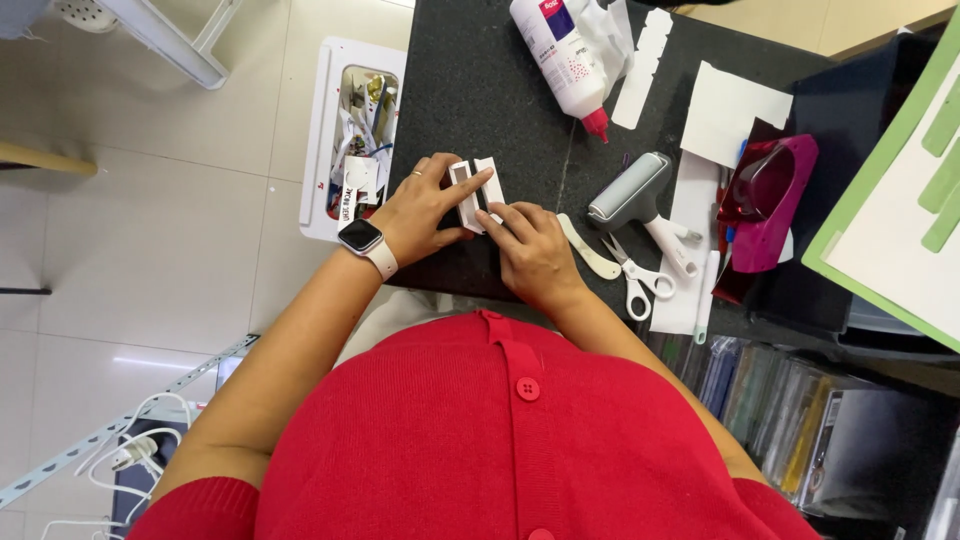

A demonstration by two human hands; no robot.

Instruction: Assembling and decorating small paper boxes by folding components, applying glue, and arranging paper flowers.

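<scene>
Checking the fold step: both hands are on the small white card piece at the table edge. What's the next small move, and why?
Probably press along the crease. The left hand pins the small white folded card piece from the side with a finger laid across it, while the right hand has fingertips on its lower end. The piece looks partly folded, with a dark gap showing, and the cream bone folder lies beside the right hand.

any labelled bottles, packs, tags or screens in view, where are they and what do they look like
White plastic glue bottle: lying at the black table's top edge, red nozzle, label with red and blue patches.
White smartwatch: on the left wrist, dark square screen, pale strap.
White printed tag: in the white waste bin on the floor, left of the table.
</scene>
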